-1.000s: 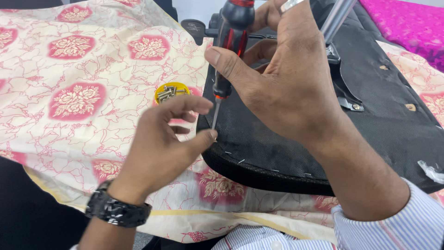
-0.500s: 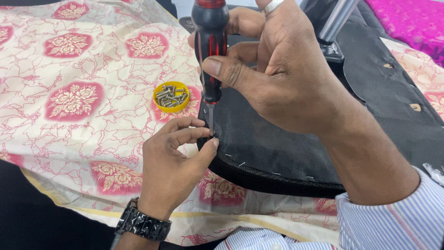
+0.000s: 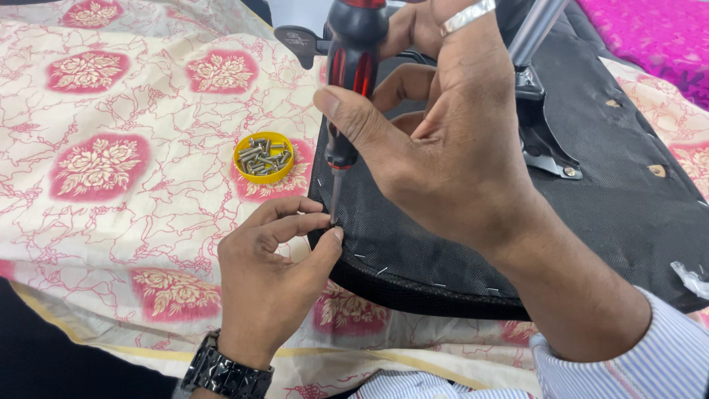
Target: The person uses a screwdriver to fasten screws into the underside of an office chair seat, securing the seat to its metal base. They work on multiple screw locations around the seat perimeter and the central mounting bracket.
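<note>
My right hand [image 3: 450,140] grips a screwdriver [image 3: 347,96] with a red and black handle, held nearly upright. Its metal tip meets the near left edge of an upturned black chair seat [image 3: 591,192] covered in dark fabric with staples along the rim. My left hand [image 3: 273,273], wearing a dark wristwatch, pinches its thumb and forefinger around the tip of the screwdriver; anything small between them is hidden. A small yellow cap [image 3: 264,157] holding several silver screws sits on the cloth just left of the seat.
A cream cloth with pink floral patches [image 3: 111,162] covers the surface under everything. The chair's metal post and bracket [image 3: 535,89] rise from the seat's middle. A magenta fabric [image 3: 657,29] lies at the far right corner.
The screwdriver has come from a tilt to nearly upright, its tip settling at the seat's edge. My left hand has closed its fingertips around the tip. The camera has moved closer.
</note>
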